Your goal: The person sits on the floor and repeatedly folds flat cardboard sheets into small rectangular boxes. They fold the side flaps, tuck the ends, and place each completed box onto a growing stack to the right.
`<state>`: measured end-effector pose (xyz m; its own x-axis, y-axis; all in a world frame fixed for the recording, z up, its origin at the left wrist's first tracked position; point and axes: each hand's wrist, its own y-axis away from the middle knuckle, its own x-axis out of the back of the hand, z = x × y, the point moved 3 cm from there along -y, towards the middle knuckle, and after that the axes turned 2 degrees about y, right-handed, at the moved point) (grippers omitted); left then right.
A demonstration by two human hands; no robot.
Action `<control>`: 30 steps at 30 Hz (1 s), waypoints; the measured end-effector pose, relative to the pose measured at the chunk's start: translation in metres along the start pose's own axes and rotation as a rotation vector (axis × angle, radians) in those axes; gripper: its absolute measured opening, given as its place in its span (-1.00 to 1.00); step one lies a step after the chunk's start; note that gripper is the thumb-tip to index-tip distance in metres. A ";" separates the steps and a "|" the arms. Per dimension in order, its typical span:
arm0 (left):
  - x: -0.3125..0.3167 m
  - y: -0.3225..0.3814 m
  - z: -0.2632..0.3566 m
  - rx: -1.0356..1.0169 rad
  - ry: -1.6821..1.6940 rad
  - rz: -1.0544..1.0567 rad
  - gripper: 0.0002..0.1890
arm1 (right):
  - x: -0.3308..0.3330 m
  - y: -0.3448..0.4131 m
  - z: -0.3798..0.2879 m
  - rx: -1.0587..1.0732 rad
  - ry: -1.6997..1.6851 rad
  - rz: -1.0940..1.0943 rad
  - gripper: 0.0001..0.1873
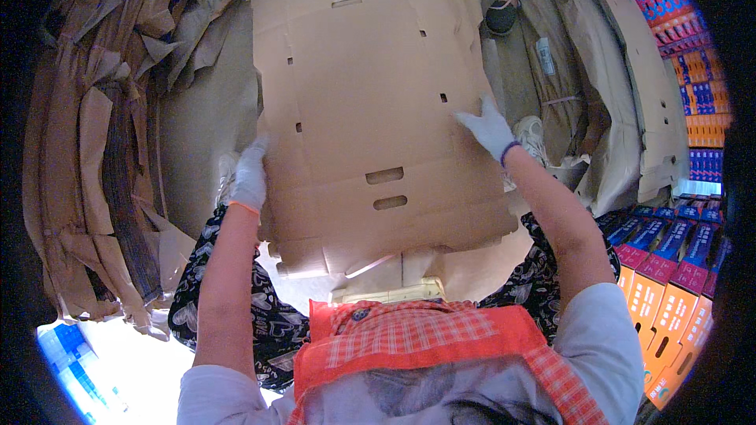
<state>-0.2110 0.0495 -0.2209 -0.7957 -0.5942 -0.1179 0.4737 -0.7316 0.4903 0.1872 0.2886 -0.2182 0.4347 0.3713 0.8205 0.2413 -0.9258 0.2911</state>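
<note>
Before me lies a stack of flat brown cardboard box blanks [366,100], with oval hand slots and small square holes in the top sheet. My left hand [250,176], in a white glove, is against the stack's left edge; its fingers are blurred, and whether they grip cannot be made out. At the right edge is my right hand [489,128], also gloved in white, thumb and fingers spread apart over the border of the top sheet. Nothing is visibly grasped in it. My knees are on either side of the stack's near end.
Crumpled brown paper and bundled cardboard [100,177] stand along the left. On the right are a strapped cardboard bundle [558,71] and more flat cardboard [655,112]. Printed orange and blue cartons [664,307] are piled beyond. Another person's foot [502,16] is at the upper right.
</note>
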 end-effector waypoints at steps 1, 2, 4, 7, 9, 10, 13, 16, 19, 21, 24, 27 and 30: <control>0.005 0.005 0.008 0.007 0.050 0.100 -0.34 | 0.009 0.001 0.002 -0.003 -0.070 -0.062 -0.13; 0.009 0.009 0.015 0.017 0.104 0.138 -0.38 | 0.018 0.002 0.004 -0.007 -0.274 -0.180 -0.18; 0.020 0.013 0.019 0.118 0.442 0.218 -0.59 | 0.040 0.000 0.004 0.082 -0.719 -0.367 -0.29; 0.017 0.013 0.026 -0.184 -0.176 -0.103 -0.66 | 0.048 0.005 0.010 -0.348 -0.820 -0.703 -0.47; -0.001 0.012 0.010 -0.132 -0.345 -0.039 -0.59 | 0.034 0.011 -0.003 -0.285 -0.711 -0.469 -0.50; -0.021 0.013 0.007 -0.297 -0.479 -0.103 -0.55 | 0.021 0.015 -0.016 -0.199 -0.622 -0.408 -0.44; -0.098 0.013 -0.021 -0.369 -0.886 0.071 -0.42 | -0.044 0.052 -0.074 0.363 -0.130 0.233 -0.32; -0.175 0.007 -0.039 -0.423 -1.328 0.477 -0.36 | -0.094 0.069 -0.106 0.437 0.377 0.226 -0.33; -0.170 0.008 -0.040 -0.483 -1.346 0.363 -0.38 | -0.080 0.065 -0.101 0.684 0.336 -0.039 -0.42; -0.111 0.010 -0.013 -0.715 -1.190 0.225 -0.41 | -0.029 0.051 -0.081 0.883 0.213 -0.167 -0.49; -0.040 0.042 0.012 -0.979 -1.327 -0.156 -0.44 | 0.064 0.046 -0.036 0.822 0.250 0.423 -0.50; -0.028 0.076 0.007 -1.023 -1.857 -0.768 -0.49 | 0.068 0.062 -0.017 1.054 0.903 -0.029 -0.70; -0.068 0.087 0.019 -0.906 -1.793 -0.911 -0.63 | 0.052 0.085 -0.033 1.370 0.851 -0.322 -0.75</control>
<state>-0.1232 0.0324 -0.1543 0.0030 0.3562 0.9344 -0.5473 -0.7815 0.2996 0.2017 0.2265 -0.1340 -0.2432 -0.0476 0.9688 0.9641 0.0978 0.2468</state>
